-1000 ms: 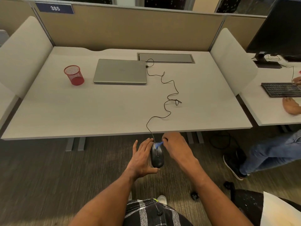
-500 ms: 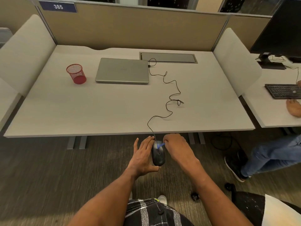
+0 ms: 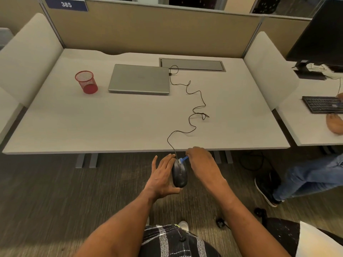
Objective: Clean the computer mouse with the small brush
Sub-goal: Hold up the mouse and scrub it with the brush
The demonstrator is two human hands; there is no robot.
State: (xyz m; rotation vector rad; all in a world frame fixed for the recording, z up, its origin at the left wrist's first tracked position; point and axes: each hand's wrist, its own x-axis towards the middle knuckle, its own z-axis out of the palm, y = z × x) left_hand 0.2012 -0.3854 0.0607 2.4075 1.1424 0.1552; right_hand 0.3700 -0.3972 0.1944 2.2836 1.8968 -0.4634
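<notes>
A black wired computer mouse (image 3: 179, 175) is held in the air just below the desk's front edge, top side up. My left hand (image 3: 161, 177) cradles it from the left and underneath, thumb at its rear end. My right hand (image 3: 201, 165) pinches a small blue brush (image 3: 183, 159), whose pale bristles touch the front of the mouse near the wheel. The mouse's thin black cable (image 3: 193, 112) runs up over the desk edge and winds across the desk to the laptop.
On the grey desk (image 3: 92, 123) lie a shut silver laptop (image 3: 139, 78) and a red mesh cup (image 3: 86, 82). Beige partitions stand behind and at both sides. At the right, another person's hand rests by a black keyboard (image 3: 323, 104) under a monitor; their legs reach into the floor space.
The hands, mouse and brush have stayed in nearly the same place; the brush tip shifted slightly on the front of the mouse. The view has drifted a little.
</notes>
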